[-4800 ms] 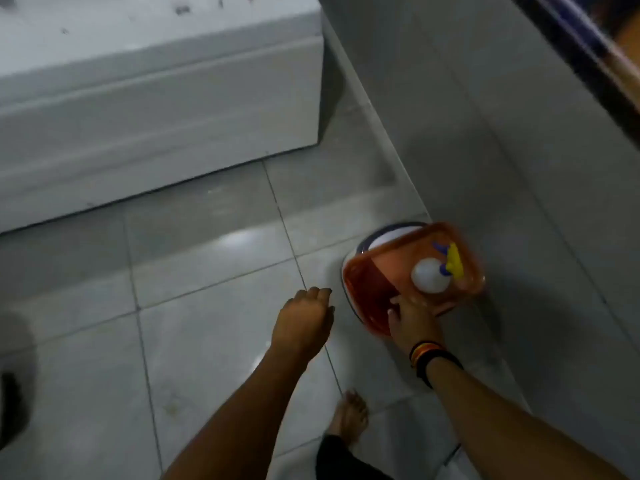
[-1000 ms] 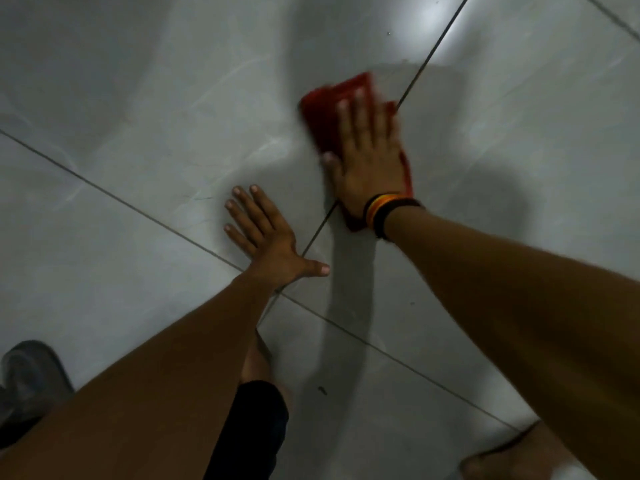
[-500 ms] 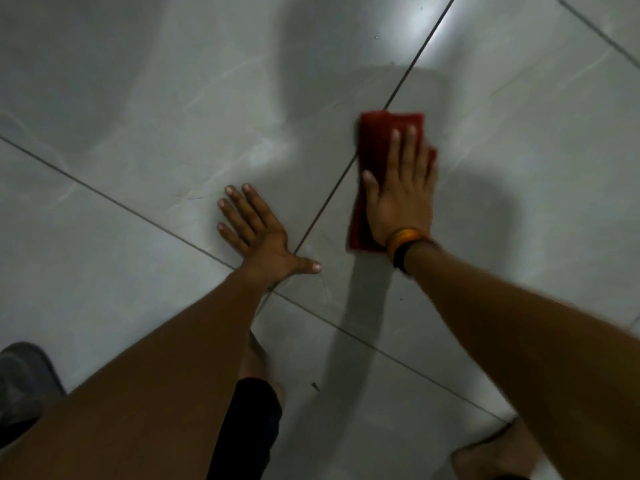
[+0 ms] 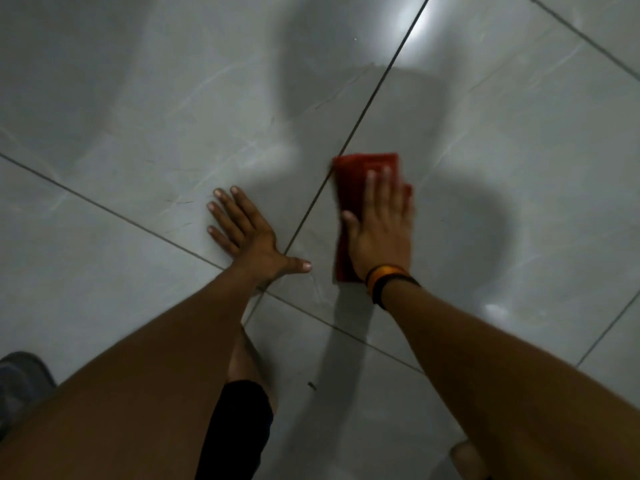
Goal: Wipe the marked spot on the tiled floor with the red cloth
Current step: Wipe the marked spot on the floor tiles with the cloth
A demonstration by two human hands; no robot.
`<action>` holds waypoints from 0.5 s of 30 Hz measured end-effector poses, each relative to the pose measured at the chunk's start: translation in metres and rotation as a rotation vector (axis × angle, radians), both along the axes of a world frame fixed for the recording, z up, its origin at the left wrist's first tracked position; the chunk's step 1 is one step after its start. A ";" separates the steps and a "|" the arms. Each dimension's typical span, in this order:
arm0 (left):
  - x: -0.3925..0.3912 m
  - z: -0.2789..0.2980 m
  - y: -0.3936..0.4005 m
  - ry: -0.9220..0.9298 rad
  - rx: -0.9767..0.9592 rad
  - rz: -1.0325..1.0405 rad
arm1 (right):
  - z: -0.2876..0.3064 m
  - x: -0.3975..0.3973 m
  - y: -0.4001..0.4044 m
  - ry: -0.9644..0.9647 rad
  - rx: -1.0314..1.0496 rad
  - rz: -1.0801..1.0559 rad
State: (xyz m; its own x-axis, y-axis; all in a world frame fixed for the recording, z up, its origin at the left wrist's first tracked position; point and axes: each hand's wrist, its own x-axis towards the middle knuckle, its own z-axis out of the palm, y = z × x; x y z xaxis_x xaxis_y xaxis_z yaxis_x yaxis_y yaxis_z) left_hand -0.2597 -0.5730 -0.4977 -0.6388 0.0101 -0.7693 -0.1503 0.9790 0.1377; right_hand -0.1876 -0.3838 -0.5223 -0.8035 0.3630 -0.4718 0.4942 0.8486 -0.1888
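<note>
One left hand (image 4: pixel 247 233) is lying flat on the tiled floor (image 4: pixel 138 133), fingers (image 4: pixel 225 209) released. One right hand (image 4: pixel 382 233), fingers spread flat, is pressing one red cloth (image 4: pixel 356 178), now nearer than half a second ago.

Dim room, one light glaring off the glossy tiled floor (image 4: pixel 173 109).

A bright reflection sits at the top by the grout line, with a fainter one lower right. Broad soft shadows of the person spread across the tiles. The right hand (image 4: pixel 381 233) and red cloth (image 4: pixel 356 174) are motion-blurred; the picture is grainy.
</note>
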 end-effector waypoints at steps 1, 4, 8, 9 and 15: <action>-0.001 0.002 0.001 -0.010 -0.016 -0.013 | 0.007 0.019 -0.002 -0.055 0.009 -0.167; -0.005 0.012 0.002 -0.052 -0.028 -0.043 | 0.039 0.084 -0.008 -0.266 -0.037 -0.337; 0.011 0.028 -0.019 0.106 0.072 -0.079 | 0.063 0.101 0.011 -0.229 -0.022 -0.260; 0.019 0.033 -0.026 0.147 0.116 -0.093 | 0.064 0.091 0.019 -0.166 -0.019 -0.236; 0.073 0.065 -0.034 0.135 0.265 -0.008 | 0.057 0.053 0.056 -0.301 -0.211 -0.137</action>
